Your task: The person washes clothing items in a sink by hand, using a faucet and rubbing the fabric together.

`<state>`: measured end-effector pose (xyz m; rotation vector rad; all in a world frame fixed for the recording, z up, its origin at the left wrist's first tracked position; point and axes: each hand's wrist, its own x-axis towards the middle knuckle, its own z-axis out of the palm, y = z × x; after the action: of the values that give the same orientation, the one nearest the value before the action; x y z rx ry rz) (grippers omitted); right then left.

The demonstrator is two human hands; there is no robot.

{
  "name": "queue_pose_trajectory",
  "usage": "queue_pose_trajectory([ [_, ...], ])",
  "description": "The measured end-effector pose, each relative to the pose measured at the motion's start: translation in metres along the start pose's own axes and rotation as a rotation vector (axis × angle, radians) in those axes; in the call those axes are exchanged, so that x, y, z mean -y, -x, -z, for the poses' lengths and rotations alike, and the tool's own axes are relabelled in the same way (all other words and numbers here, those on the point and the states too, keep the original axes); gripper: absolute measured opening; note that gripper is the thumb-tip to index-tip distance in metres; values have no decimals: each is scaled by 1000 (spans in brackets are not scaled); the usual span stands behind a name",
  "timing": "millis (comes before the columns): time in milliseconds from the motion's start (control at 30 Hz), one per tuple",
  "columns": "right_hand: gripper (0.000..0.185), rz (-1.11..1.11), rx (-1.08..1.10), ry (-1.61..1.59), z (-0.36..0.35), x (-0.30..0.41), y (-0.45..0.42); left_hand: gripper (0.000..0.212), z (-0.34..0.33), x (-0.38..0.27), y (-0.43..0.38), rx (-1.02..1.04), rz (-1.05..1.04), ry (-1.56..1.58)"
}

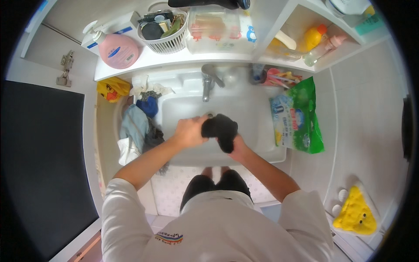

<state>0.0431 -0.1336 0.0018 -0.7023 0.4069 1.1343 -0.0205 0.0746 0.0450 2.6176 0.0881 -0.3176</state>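
Note:
Both of my hands are over the white sink basin. A black cloth item, perhaps a sock, is bunched between them. My left hand grips its left end, below the chrome faucet. My right hand holds the lower right part, and the cloth hides some of its fingers. At the sink's left edge lie a blue cloth, a light blue garment and a dark grey garment. A green detergent bag rests on the right rim.
Above the sink, a white shelf holds a pink pump bottle, a basket of small items and a clear plastic box. A pink cup with toothbrushes stands behind the basin. A yellow cloth hangs at lower right.

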Motion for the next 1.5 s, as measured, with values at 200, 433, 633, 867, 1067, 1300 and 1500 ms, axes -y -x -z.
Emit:
queue_pose_trajectory([
  [200, 18, -17, 47, -236, 10, -12, -30, 53, -30, 17, -22, -343, -4, 86],
  [433, 15, -29, 139, -300, 33, -27, -44, 53, -59, 19, -28, -390, 54, 129],
  [633, 15, -4, 147, -312, 20, -30, -43, 50, -70, 22, -29, -503, 51, 164],
  [867, 17, 5, 184, -344, 6, -31, -42, 39, -70, 24, -37, -796, 10, 168],
  [1067, 25, -28, 235, -490, 19, -37, -31, 49, -62, 25, -34, -802, 11, 129],
  [1300, 28, 99, 48, -410, -26, -21, 1, 62, -58, 21, -20, -544, 112, 295],
  [1500, 23, 61, -98, -92, 8, -11, -12, 51, -68, 18, -18, -415, 217, 404],
])
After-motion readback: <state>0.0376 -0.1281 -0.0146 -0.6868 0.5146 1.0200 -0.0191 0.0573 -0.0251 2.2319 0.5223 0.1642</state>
